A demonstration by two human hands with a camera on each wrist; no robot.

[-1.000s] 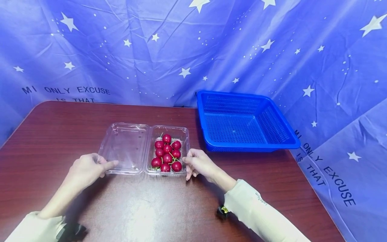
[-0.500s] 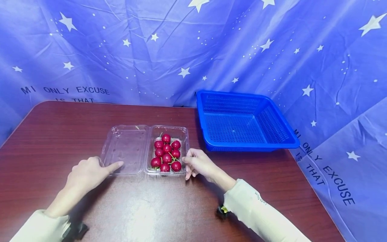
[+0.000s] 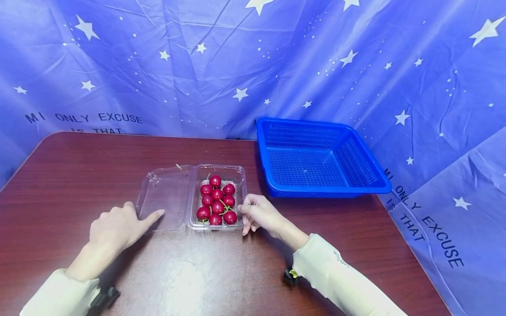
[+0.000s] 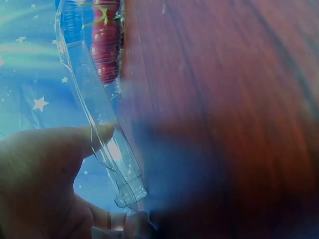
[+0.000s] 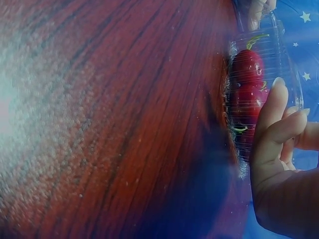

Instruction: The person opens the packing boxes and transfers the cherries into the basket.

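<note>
on table (image 3: pixel 229 272), left hand (image 3: pixel 114 230) pinches clear lid (image 3: pixel 168 195); right hand (image 3: pixel 261 215) holds cherry box (image 3: pixel 239 176).

The left hand (image 4: pixel 42 177), at lower left, holds a clear plastic lid (image 4: pixel 91 94), its thumb against it, fingers at the bottom corner. Red cherries (image 4: pixel 105 44) with a green stem line up above. A reddish-brown table (image 4: pixel 224 74) fills the right; starry blue cloth (image 4: pixel 22 82), the left.

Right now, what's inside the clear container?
Ten red cherries show in the open clear container, some with green stems. Whatever lies directly beneath the cherries is covered, so I can't tell.
</note>
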